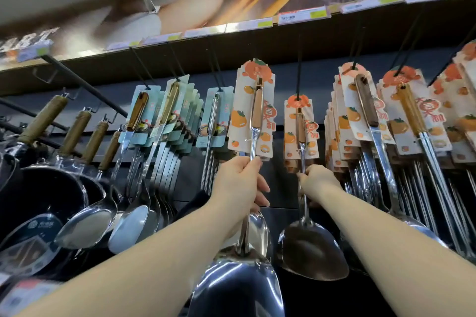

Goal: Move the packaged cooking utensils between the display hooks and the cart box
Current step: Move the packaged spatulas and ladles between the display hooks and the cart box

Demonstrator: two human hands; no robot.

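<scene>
Bottom-cropped utensil [237, 288], perhaps a spatula.

Left hand [239, 183] and right hand [319, 183] bare, forearms [154, 265] too (up to seven and four o'clock edges); nails [266, 190] short.

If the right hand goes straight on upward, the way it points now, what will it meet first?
Probably the orange-printed card of the spatula whose shaft the right hand grips. The card hangs directly above the hand, though depth is unclear.
</scene>
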